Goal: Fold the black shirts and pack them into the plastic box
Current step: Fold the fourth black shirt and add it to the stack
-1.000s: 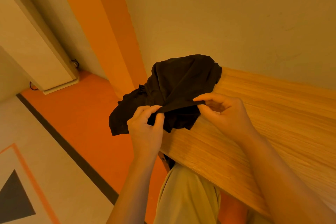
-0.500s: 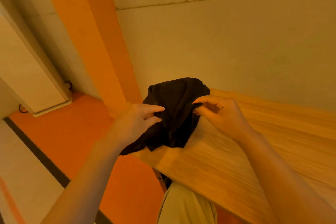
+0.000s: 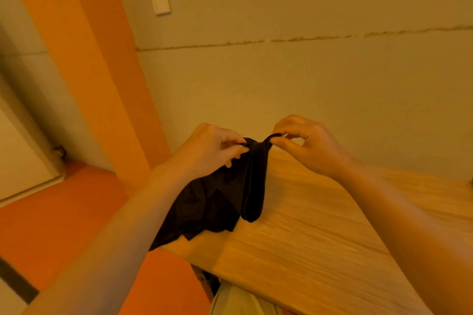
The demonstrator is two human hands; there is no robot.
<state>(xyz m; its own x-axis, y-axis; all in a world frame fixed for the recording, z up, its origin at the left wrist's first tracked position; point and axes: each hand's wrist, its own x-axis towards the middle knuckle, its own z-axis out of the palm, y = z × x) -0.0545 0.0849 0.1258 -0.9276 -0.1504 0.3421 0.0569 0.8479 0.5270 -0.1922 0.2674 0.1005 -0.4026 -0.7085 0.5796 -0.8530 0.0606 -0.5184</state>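
A black shirt (image 3: 220,202) hangs bunched over the left end of the wooden table (image 3: 320,233), its lower part draped past the table's corner. My left hand (image 3: 210,146) pinches the shirt's upper edge on the left. My right hand (image 3: 304,143) pinches the same edge a little to the right, thumb and forefinger together, lifting a narrow strip of cloth. The two hands are close together above the table. No plastic box is in view.
A pale wall with a light switch (image 3: 160,2) stands right behind the table. An orange pillar (image 3: 102,71) rises at the left, beside an orange floor (image 3: 58,212). My trousers (image 3: 243,299) show below the table's near edge.
Both hands have lifted the shirt's edge higher and drawn closer together. The shirt has gone from a heap to a hanging bunch. The camera has tilted up toward the wall.
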